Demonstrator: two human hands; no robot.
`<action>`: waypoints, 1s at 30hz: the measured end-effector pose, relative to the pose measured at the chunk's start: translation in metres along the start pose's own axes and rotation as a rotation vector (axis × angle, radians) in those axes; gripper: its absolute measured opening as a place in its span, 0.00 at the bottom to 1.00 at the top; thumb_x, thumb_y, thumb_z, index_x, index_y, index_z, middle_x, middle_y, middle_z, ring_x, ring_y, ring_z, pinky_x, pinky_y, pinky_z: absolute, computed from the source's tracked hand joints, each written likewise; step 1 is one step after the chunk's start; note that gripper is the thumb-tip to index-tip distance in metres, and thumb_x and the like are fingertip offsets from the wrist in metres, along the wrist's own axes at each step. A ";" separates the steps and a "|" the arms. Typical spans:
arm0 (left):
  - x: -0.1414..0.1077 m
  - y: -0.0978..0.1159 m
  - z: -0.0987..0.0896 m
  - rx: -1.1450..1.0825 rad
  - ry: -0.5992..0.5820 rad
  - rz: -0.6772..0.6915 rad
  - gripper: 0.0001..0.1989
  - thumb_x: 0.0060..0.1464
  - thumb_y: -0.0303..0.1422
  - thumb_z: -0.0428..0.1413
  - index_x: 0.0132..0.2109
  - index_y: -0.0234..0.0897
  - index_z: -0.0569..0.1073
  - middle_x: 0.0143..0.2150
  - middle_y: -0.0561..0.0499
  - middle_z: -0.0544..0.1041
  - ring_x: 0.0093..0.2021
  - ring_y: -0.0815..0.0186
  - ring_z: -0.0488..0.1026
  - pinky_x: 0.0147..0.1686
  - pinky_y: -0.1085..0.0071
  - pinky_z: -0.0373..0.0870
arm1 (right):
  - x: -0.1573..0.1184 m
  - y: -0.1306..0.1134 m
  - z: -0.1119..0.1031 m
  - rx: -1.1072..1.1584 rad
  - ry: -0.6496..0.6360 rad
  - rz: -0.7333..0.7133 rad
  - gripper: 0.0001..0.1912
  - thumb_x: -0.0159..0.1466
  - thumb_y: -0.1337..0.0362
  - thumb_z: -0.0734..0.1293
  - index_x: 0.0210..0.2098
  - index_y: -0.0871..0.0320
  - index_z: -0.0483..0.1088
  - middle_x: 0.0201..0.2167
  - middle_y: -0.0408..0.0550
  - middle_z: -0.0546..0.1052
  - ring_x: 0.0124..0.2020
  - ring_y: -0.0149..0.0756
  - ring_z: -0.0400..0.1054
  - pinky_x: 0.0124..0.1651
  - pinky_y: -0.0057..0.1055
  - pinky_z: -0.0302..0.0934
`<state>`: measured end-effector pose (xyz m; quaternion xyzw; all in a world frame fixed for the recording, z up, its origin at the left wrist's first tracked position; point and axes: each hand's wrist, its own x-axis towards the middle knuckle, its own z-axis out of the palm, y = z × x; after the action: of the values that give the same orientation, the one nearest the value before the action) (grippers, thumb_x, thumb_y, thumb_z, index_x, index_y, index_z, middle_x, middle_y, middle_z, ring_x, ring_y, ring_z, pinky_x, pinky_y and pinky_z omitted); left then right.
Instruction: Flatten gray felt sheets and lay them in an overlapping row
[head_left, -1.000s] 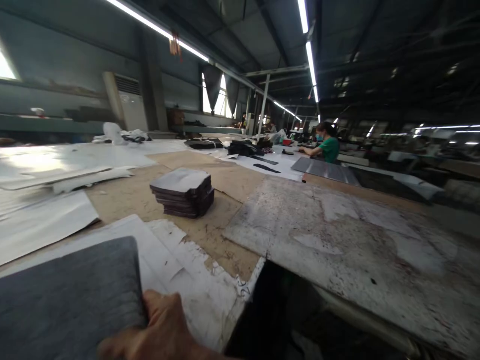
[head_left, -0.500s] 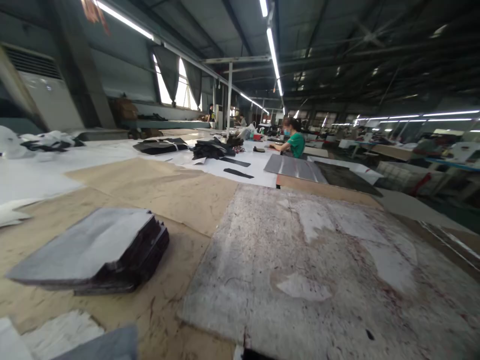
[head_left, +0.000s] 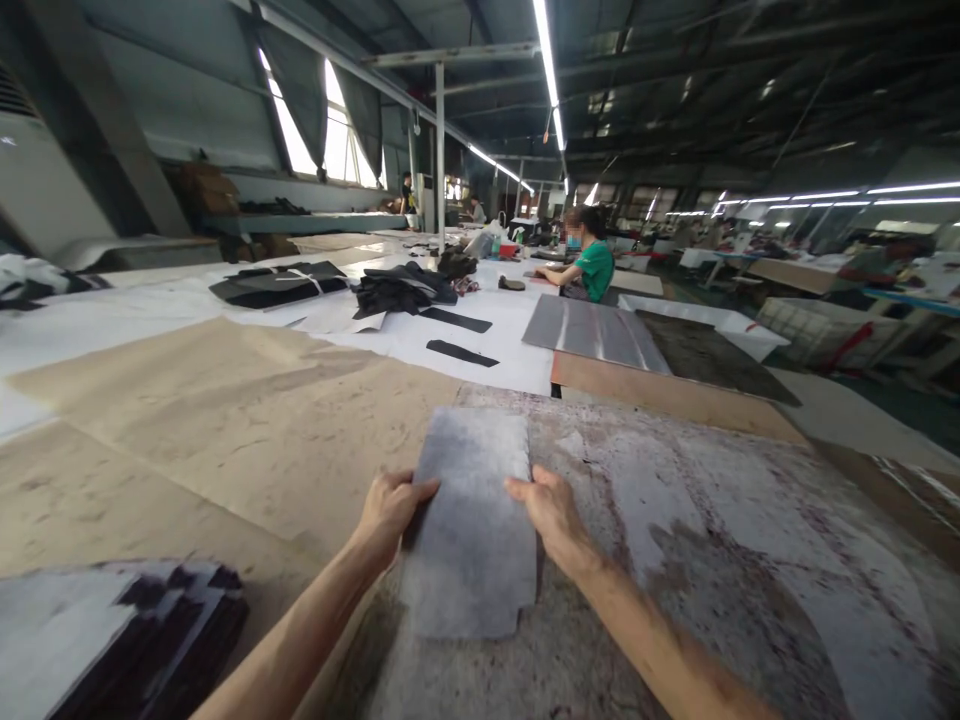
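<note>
1. The left hand [head_left: 390, 510] is laid at the left edge of a grey cut sheet [head_left: 471, 520], the thumb resting on the sheet's top face and the fingers curled at its rim; whether the fingers reach under the edge cannot be told.
2. The right hand [head_left: 553, 515] is set against the sheet's right edge, thumb on top, fingers bent at the side, so the sheet is pinched lightly from both sides.
3. The grey cut sheet is spread flat on a worn, stained board [head_left: 712, 540], near that board's left edge, with its long side running away from the person.
4. A stack of dark cut pieces [head_left: 112, 640] is seen at the lower left, well apart from the hands, on brown paper [head_left: 225, 430] that covers the table.
5. Farther back, white paper [head_left: 420, 335] is spread with black strips [head_left: 461, 352] and a heap of dark fabric [head_left: 401, 290] on it.
6. A grey metal plate [head_left: 592, 335] is placed beyond the stained board.
7. A co-worker in a green shirt [head_left: 596, 268] is seated at the far end of the table.
</note>
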<state>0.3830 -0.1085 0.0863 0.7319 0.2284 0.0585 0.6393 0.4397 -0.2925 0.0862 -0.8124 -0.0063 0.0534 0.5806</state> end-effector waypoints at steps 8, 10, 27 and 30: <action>0.133 0.004 0.050 0.212 0.127 0.016 0.11 0.34 0.34 0.56 0.14 0.37 0.62 0.13 0.58 0.56 0.19 0.71 0.56 0.19 0.73 0.45 | 0.126 0.008 -0.003 -0.462 0.114 0.038 0.11 0.50 0.62 0.66 0.16 0.57 0.60 0.16 0.39 0.62 0.23 0.31 0.58 0.25 0.26 0.45; 0.153 0.005 0.055 0.266 0.152 0.020 0.11 0.35 0.34 0.56 0.14 0.37 0.63 0.13 0.57 0.57 0.20 0.70 0.57 0.19 0.72 0.47 | 0.145 0.005 -0.003 -0.554 0.117 0.049 0.09 0.51 0.60 0.65 0.19 0.57 0.65 0.19 0.43 0.67 0.26 0.34 0.63 0.26 0.26 0.47; 0.201 -0.008 0.064 0.657 0.072 -0.003 0.13 0.56 0.39 0.53 0.37 0.31 0.71 0.34 0.51 0.73 0.32 0.67 0.71 0.32 0.68 0.70 | 0.174 0.015 0.011 -0.831 0.015 0.161 0.18 0.59 0.58 0.58 0.36 0.59 0.76 0.39 0.57 0.77 0.42 0.47 0.70 0.34 0.30 0.58; 0.200 -0.008 0.063 0.693 0.070 0.001 0.12 0.56 0.38 0.53 0.38 0.31 0.71 0.36 0.51 0.73 0.34 0.66 0.71 0.34 0.67 0.70 | 0.175 0.012 0.013 -0.852 -0.001 0.176 0.20 0.59 0.57 0.58 0.39 0.61 0.76 0.41 0.60 0.76 0.44 0.50 0.69 0.37 0.33 0.59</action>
<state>0.5823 -0.0838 0.0266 0.9031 0.2561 0.0028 0.3447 0.6119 -0.2714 0.0570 -0.9769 0.0411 0.0957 0.1865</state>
